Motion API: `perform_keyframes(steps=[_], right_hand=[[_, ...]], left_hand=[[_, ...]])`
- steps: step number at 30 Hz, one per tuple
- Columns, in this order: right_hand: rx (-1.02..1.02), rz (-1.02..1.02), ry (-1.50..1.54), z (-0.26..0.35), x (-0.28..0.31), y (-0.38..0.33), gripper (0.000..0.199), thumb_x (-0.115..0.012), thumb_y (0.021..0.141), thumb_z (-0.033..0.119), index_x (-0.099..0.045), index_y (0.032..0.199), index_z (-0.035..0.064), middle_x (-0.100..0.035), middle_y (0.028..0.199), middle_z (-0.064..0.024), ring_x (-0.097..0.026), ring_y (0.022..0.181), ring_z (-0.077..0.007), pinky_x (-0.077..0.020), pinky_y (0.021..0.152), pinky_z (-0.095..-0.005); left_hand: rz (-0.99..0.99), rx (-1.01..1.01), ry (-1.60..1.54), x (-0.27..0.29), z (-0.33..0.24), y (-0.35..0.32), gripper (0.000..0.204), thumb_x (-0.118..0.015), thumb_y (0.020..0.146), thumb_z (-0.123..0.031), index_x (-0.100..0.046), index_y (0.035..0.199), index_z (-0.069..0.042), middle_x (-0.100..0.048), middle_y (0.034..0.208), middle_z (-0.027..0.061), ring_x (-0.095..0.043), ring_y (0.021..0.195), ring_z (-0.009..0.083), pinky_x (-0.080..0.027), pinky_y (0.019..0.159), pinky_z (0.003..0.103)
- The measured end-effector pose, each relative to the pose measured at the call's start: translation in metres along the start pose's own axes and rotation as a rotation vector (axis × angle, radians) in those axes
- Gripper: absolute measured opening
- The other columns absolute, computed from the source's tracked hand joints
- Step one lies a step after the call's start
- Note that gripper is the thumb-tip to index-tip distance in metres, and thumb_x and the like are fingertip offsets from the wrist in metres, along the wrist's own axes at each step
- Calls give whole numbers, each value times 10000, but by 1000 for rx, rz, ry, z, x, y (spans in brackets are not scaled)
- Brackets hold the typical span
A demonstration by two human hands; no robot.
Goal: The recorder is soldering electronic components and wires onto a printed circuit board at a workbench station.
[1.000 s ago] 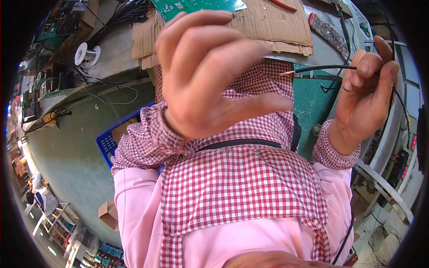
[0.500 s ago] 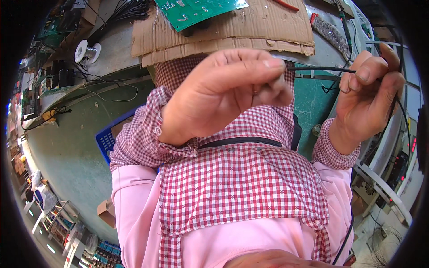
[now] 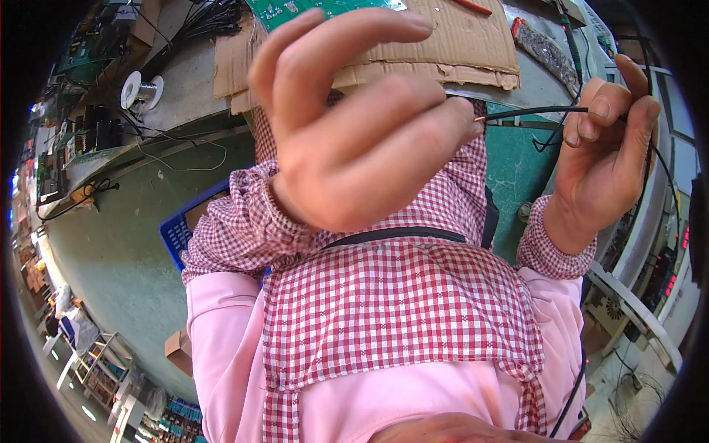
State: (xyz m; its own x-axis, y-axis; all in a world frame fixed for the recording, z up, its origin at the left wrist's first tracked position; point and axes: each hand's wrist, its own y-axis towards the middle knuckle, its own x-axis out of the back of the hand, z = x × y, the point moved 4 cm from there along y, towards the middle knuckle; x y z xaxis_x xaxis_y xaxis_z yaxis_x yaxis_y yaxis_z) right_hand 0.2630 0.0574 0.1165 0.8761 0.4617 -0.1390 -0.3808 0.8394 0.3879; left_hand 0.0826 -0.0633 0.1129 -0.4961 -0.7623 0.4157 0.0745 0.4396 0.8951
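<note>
A thin black wire point(image 3: 533, 111) runs level between my two hands, in front of my chest. Its left end is stripped, and a bit of bare copper point(image 3: 480, 119) shows there. My left hand point(image 3: 362, 140) is turned over, with two fingers raised and the other fingertips pinched at that copper end; some of the pinch is hidden. The fingers of my right hand point(image 3: 605, 144) are closed on the wire farther along. Past this hand, more of the wire hangs down at the right.
Beyond my hands, a green circuit board point(image 3: 310, 9) lies on cardboard point(image 3: 443, 55) on the bench. A solder spool point(image 3: 142, 91) stands to the left. A bag of small parts point(image 3: 546, 55) and red-handled tool point(image 3: 473, 7) lie at the right. A blue basket point(image 3: 175, 235) sits below the bench.
My left hand has rolled over, lifting two fingers, its fingertips still at the wire's end. The copper tip has come into sight. My right hand has barely moved.
</note>
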Motion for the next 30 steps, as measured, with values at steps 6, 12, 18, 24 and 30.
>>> perform_keyframes(steps=[6, 12, 18, 24, 30], right_hand=[[46, 73, 10, 1, -1, -3, 432, -404, 985, 309, -487, 1213, -49, -529, 744, -25, -423, 597, -83, -379, 480, -191], [65, 35, -11, -2, 0, 6, 434, -398, 988, 303, -473, 1222, -54, -520, 742, -21, -408, 607, -82, -372, 497, -191], [-29, -16, 12, -5, -13, 10, 423, -420, 982, 284, -459, 1228, -57, -463, 723, -8, -381, 620, -69, -352, 505, -191], [-250, -100, 126, -23, 25, -5, 500, -426, 971, 293, -350, 1340, -35, -453, 741, -16, -380, 602, -61, -361, 530, -193], [-165, -184, -140, -22, 8, -11, 324, -398, 986, 301, -506, 930, 0, -448, 755, -40, -367, 634, -105, -324, 588, -238]], left_hand=[[251, 1349, -1931, -40, -3, -46, 220, -502, 905, -206, -509, 767, -35, -529, 687, 51, -540, 774, 193, -416, 767, 344], [203, 541, -745, -16, 26, -29, 319, -616, 860, -256, -615, 968, 44, -624, 875, 134, -576, 879, 251, -468, 808, 328], [-31, -28, 73, 3, 9, -13, 354, -797, 547, -260, -688, 845, -102, -634, 781, 10, -573, 928, 264, -444, 806, 376], [44, 471, -492, -5, 13, -22, 159, -748, 648, -101, -622, 744, -88, -567, 751, 52, -564, 887, 263, -429, 724, 390], [153, 1391, -1605, -27, -1, -49, 142, -629, 831, -129, -638, 817, 12, -624, 742, 60, -579, 705, 130, -462, 663, 239]])
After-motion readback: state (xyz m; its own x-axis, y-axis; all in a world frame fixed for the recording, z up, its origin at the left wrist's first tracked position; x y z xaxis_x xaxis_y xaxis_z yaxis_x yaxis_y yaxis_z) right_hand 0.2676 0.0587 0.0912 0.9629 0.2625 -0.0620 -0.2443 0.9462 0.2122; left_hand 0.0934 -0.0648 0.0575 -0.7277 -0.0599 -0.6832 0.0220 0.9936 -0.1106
